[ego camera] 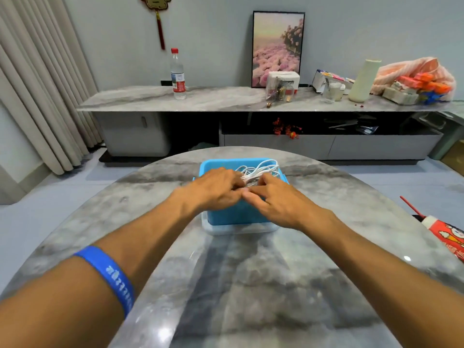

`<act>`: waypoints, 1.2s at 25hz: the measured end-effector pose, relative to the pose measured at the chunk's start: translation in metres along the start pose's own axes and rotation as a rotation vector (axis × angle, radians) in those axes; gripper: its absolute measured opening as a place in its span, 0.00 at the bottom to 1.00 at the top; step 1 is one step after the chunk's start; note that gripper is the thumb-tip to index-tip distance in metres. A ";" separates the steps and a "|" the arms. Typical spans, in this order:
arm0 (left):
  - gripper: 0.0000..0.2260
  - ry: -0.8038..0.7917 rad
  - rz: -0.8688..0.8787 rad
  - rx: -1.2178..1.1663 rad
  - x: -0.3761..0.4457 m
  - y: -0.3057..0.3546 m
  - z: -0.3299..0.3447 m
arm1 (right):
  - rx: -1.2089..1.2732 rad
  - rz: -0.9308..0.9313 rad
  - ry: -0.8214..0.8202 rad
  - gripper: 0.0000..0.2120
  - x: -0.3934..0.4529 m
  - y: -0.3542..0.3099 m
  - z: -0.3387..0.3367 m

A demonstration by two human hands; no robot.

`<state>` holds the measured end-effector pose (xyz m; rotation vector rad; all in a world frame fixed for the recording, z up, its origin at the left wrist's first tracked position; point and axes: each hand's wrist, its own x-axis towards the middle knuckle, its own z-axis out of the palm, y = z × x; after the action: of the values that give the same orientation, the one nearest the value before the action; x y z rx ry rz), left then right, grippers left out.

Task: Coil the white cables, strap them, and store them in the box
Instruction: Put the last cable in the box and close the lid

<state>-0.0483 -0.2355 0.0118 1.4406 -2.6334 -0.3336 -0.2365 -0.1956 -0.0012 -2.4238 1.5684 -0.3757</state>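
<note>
The white cables (253, 172) are pinched by the left hand (216, 187) and right hand (273, 197) above the blue box (236, 214), which is placed far from the tabletop (251, 285) edges.

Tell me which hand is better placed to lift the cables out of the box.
Left, marginally: the left hand has its fingers curled into the white cables over the blue box; the right hand only touches their near edge.

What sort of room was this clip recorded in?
Most likely a home living room. A long low marble-topped media cabinet runs along the wall with a framed pink flower picture leaning on it, beige pleated curtains hang at the left, and the person works at a rounded grey marble table.
</note>
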 end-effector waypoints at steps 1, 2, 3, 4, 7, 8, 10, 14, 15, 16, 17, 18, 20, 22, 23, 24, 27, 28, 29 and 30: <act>0.22 -0.091 0.037 0.059 -0.007 -0.006 0.003 | -0.104 -0.055 0.018 0.20 -0.007 0.005 0.003; 0.29 -0.128 0.063 0.162 -0.015 -0.009 0.009 | -0.197 -0.098 0.053 0.20 -0.014 0.007 0.006; 0.33 -0.098 0.084 0.250 -0.021 -0.010 0.017 | -0.257 -0.123 0.104 0.18 -0.018 0.007 0.010; 0.32 -0.021 0.094 0.297 -0.024 -0.007 0.025 | -0.287 -0.113 0.149 0.15 -0.020 0.006 0.014; 0.23 0.142 0.044 0.312 -0.028 0.004 0.033 | -0.335 -0.088 0.242 0.11 -0.019 -0.006 0.016; 0.22 0.151 0.040 0.323 -0.030 0.007 0.031 | -0.362 -0.101 0.265 0.10 -0.021 -0.011 0.015; 0.21 0.218 0.062 0.331 -0.042 0.014 0.023 | -0.387 -0.167 0.402 0.09 -0.033 -0.016 0.010; 0.21 0.458 0.203 0.345 -0.087 0.031 -0.006 | -0.161 -0.259 0.782 0.12 -0.075 -0.032 0.003; 0.21 0.446 0.198 0.381 -0.099 0.034 -0.011 | -0.065 -0.238 0.816 0.12 -0.083 -0.042 0.009; 0.20 0.426 0.175 0.395 -0.111 0.035 -0.014 | 0.069 -0.186 0.862 0.12 -0.087 -0.052 0.016; 0.18 0.384 0.114 0.363 -0.122 0.034 -0.016 | 0.242 -0.095 0.920 0.12 -0.087 -0.061 0.023; 0.17 0.350 0.028 0.314 -0.131 0.029 -0.015 | 0.442 0.045 0.983 0.13 -0.082 -0.066 0.028; 0.15 0.349 -0.092 0.227 -0.153 0.017 -0.016 | 0.651 0.314 0.941 0.18 -0.069 -0.066 0.029; 0.14 0.386 -0.073 0.234 -0.178 0.011 -0.022 | 0.295 0.322 0.443 0.26 -0.060 -0.050 0.041; 0.14 0.404 -0.042 0.257 -0.188 0.008 -0.023 | 0.066 0.272 0.172 0.28 -0.059 -0.041 0.051; 0.15 0.422 -0.011 0.266 -0.195 0.007 -0.021 | -0.124 0.237 -0.004 0.27 -0.060 -0.034 0.060; 0.17 0.413 0.022 0.238 -0.208 0.012 -0.010 | -0.418 0.239 -0.020 0.13 -0.066 -0.023 0.070; 0.17 0.408 0.025 0.233 -0.211 0.013 -0.005 | -0.470 0.243 -0.025 0.11 -0.069 -0.020 0.069; 0.17 0.399 0.026 0.230 -0.213 0.014 0.001 | -0.498 0.251 -0.033 0.10 -0.076 -0.017 0.067; 0.17 0.385 0.026 0.238 -0.214 0.015 0.007 | -0.506 0.263 -0.040 0.09 -0.085 -0.010 0.062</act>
<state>0.0529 -0.0468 0.0089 1.3660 -2.4302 0.2474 -0.2400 -0.1108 -0.0641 -2.4827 2.1381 0.1368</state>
